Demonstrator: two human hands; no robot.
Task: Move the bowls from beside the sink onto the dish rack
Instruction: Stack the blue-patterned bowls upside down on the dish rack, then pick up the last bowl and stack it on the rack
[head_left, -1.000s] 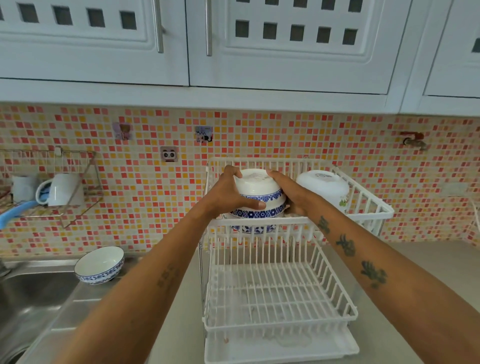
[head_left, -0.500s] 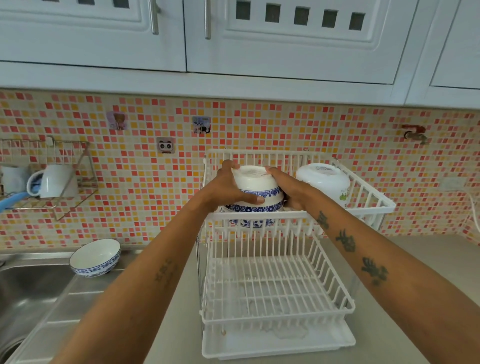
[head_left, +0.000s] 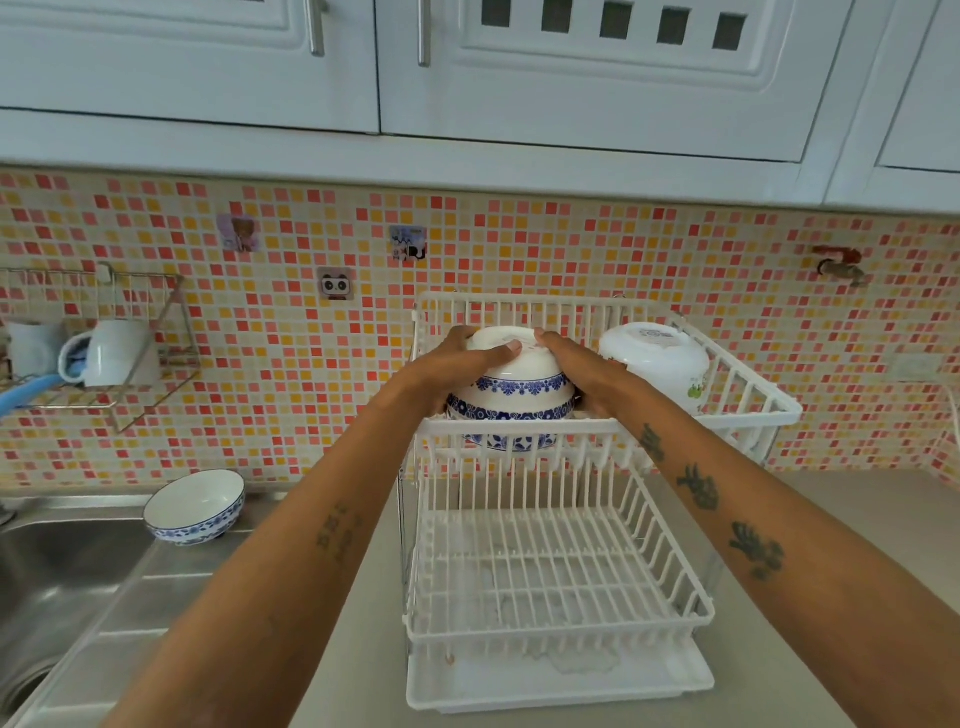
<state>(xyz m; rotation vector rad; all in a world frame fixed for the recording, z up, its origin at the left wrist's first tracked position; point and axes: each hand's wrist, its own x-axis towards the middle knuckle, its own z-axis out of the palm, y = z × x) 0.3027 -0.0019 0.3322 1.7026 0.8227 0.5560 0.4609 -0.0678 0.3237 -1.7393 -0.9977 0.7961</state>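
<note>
A white two-tier dish rack (head_left: 524, 426) stands on the counter. On the left of its upper tier sits an upside-down stack of blue-patterned white bowls (head_left: 514, 389). My left hand (head_left: 457, 364) grips the top bowl's left side and my right hand (head_left: 582, 369) grips its right side. A plain white bowl (head_left: 660, 358) lies upside down on the upper tier to the right. One more blue-patterned bowl (head_left: 195, 506) stands upright beside the sink (head_left: 57, 566).
The rack's lower tier (head_left: 550, 571) holds nothing and a drip tray (head_left: 561, 680) lies under it. A wire wall shelf (head_left: 104, 343) with white mugs hangs at the left. White cabinets (head_left: 467, 67) hang overhead. Grey counter (head_left: 831, 519) extends to the right.
Both hands have stayed on the upside-down bowl on the upper tier, and it has settled slightly lower onto the stack. The view has tilted down a little.
</note>
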